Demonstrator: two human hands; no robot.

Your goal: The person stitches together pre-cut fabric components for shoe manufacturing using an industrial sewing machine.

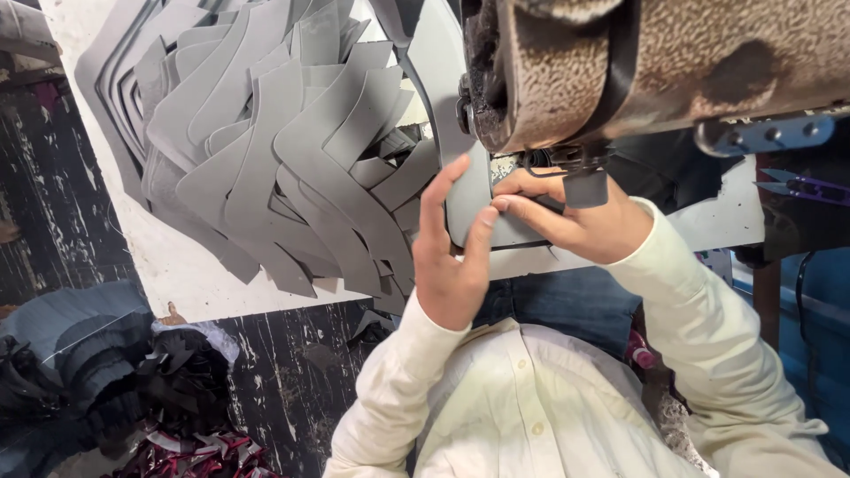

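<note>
Grey piece (pixel 474 199) under hands (pixel 531 235), beside grey stack (pixel 283 150)

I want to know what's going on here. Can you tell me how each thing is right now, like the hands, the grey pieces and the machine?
left hand: open, fingers flat on the grey piece.
right hand: fingertips pressing the same piece by the presser foot.
grey piece: flat on the table, under the machine head.
sewing machine: worn, its presser foot low over the piece.
pile of grey cut pieces: loose, overlapping, untouched.
scrap heap: jumbled on the floor.
</note>
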